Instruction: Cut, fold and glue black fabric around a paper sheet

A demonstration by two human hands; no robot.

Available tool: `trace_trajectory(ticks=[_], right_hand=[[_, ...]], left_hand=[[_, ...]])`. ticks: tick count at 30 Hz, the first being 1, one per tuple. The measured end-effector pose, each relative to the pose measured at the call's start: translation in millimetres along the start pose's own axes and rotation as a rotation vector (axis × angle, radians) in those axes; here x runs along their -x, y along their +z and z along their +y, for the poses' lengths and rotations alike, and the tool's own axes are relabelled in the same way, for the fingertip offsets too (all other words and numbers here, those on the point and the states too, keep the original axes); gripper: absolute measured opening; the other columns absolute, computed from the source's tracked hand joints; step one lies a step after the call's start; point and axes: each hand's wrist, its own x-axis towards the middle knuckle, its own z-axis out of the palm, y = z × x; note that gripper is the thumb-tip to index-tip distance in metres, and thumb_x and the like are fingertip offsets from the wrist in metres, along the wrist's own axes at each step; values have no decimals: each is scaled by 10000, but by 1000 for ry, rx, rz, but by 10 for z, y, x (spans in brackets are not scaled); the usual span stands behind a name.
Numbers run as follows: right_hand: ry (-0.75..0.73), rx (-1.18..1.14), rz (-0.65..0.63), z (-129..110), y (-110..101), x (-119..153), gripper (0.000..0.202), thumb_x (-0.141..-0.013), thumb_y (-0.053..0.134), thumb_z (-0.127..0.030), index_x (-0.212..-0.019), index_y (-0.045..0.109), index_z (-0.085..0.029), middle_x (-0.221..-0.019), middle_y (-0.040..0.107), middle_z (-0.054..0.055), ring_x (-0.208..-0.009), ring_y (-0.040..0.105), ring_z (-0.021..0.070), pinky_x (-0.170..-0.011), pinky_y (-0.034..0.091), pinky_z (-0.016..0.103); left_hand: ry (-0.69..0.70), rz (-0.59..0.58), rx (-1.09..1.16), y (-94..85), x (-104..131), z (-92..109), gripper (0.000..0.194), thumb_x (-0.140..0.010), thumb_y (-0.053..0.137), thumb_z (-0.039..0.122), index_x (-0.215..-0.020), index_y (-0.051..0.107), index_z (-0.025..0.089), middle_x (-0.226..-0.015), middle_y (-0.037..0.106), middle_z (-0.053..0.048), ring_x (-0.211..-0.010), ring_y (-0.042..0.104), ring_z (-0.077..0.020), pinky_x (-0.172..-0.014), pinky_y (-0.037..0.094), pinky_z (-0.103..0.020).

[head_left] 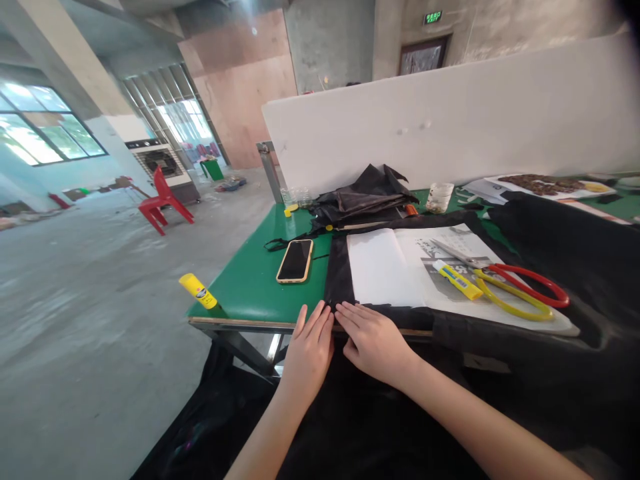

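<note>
- Two hands on the black cloth (pixel 350 400) at the table's (pixel 250 287) near edge.
- Left hand (pixel 307 353) lies flat, fingers straight, gripping nothing.
- Right hand (pixel 373 343) likewise flat, pressing the cloth beside it.
- One phone (pixel 295 260), one white sheet (pixel 380 270), two scissors (pixel 520 287), one glue stick (pixel 199 291).

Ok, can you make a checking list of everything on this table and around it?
Surface: green table, partly covered by cloth.
Job's things: black fabric draped over the near edge; white paper sheet on it.
Clutter: phone; yellow utility knife; scissors with red and yellow handles; yellow glue stick at the corner; folded black umbrella canopy; glass jar.
Grippers: left hand and right hand flat on the fabric, side by side, holding nothing.
Cables: nothing seen.
Surroundings: white partition board; red chair; concrete floor.
</note>
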Motion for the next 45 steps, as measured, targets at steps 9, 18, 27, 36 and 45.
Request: trace_trajectory(ticks=[9,18,27,36,45], right_hand=[[-8,13,-42,20,-68,-8,446,-798,462,-165,-1231,530,-86,-1287,514,110,-1206,459,210,-1036,386,351],[-129,222,38,72,125,126,412,-859,398,-64,-1262,480,-48,-1325,465,142,-1254,393,234,-1045,387,374],[-153,269,69,83,160,144,425,-854,396,-55,-1273,464,-38,-1329,459,145,-1270,368,239,-1055,371,377],[25,-110,29,-21,-11,-4,468,-735,490,-194,-1180,553,-64,-1237,548,164,-1153,494,276,-1002,381,400],[528,-736,269,-132,29,-807,172,-747,431,-200,-908,491,-199,-758,569,5,-651,538,137,-626,446,267]], left_hand=[[-2,-24,-36,55,72,-21,418,-852,405,105,-1267,439,70,-1328,475,-135,-1265,398,-233,-1062,297,-497],[-83,-28,-16,148,140,-20,484,-869,405,98,-1347,358,160,-1355,456,-74,-1264,402,-205,-1096,208,-483],[-154,-15,65,87,87,82,454,-862,462,231,-1305,427,140,-1364,441,-86,-1255,409,-238,-1092,203,-483],[-66,2,112,20,12,-59,453,-821,370,43,-1245,495,141,-1265,551,-62,-1194,483,-202,-1086,232,-481],[-176,67,199,23,-4,-6,397,-796,408,21,-1094,609,192,-1122,651,-33,-1090,560,-219,-1028,294,-486]])
